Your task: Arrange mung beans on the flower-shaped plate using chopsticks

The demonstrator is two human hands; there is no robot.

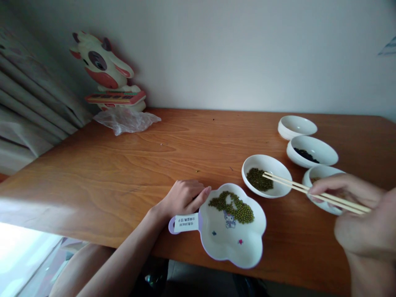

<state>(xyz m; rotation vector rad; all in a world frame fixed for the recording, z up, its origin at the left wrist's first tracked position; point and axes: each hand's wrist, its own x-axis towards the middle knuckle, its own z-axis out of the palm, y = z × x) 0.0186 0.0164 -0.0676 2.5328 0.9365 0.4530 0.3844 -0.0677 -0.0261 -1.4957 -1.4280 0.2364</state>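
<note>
My left hand (182,198) rests on the wooden table (123,173), its fingertips touching the rim of a white flower-shaped dish (241,243) that holds a patch of green beans (235,206). A labelled handle (184,223) sticks out of the dish just below that hand. My right hand (361,218) grips a pair of wooden chopsticks (312,192). Their tips reach over a small white bowl (275,192) containing green beans (259,179).
More white bowls stand at the right: one with dark beans (312,150), an empty one (297,126) behind it, and one (321,173) partly hidden by my right hand. A cow-shaped toy (105,70) and a crumpled plastic bag (125,119) sit at the back left by the wall.
</note>
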